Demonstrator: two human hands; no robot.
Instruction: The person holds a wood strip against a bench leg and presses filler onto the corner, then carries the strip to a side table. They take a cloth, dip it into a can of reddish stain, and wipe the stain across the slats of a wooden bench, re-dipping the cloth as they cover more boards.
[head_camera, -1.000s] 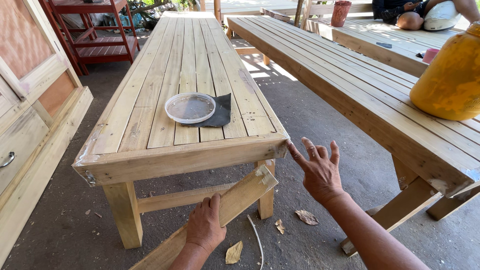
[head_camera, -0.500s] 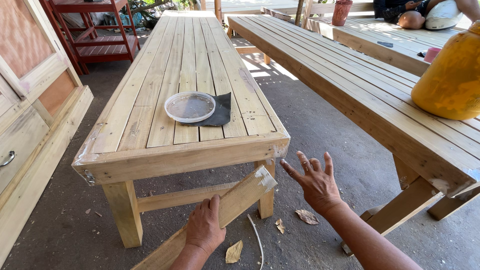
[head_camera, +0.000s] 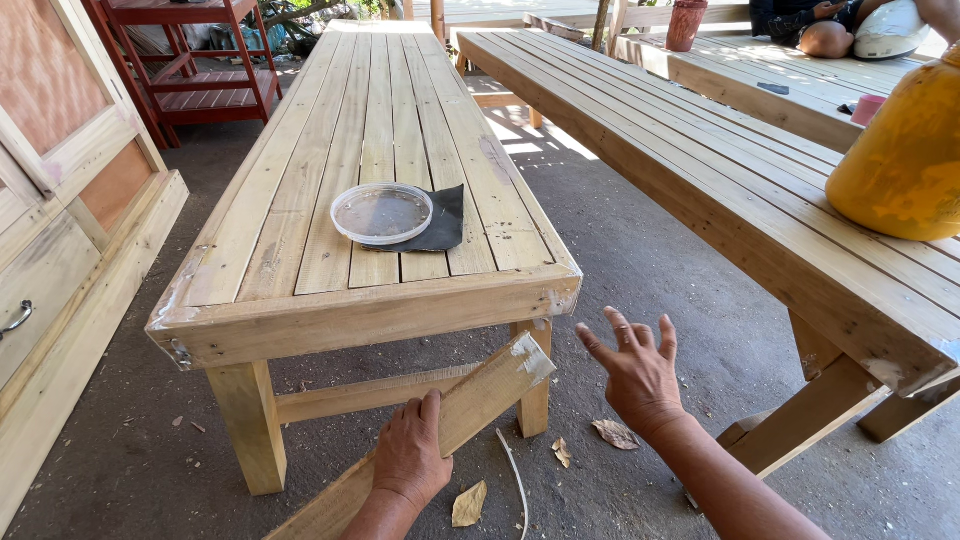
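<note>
My left hand (head_camera: 410, 455) grips a loose wooden plank (head_camera: 480, 395) that slants up toward the front right leg of a long pale wooden table (head_camera: 370, 305). The plank's upper end is smeared with whitish glue. My right hand (head_camera: 635, 375) hovers open, fingers spread, just right of the plank's end and holds nothing. On the tabletop lie a clear round plastic lid (head_camera: 382, 213) and a dark sheet of sandpaper (head_camera: 440, 222) partly under it.
A second long wooden table (head_camera: 760, 180) runs along the right with a yellow jug (head_camera: 900, 160) on it. A wooden cabinet (head_camera: 60, 250) stands at the left, a red shelf (head_camera: 200, 70) behind. Dry leaves (head_camera: 610, 432) lie on the ground. A person sits at the far right.
My right hand has drifted left toward the plank's glued end, staying open. The left hand keeps its hold on the plank.
</note>
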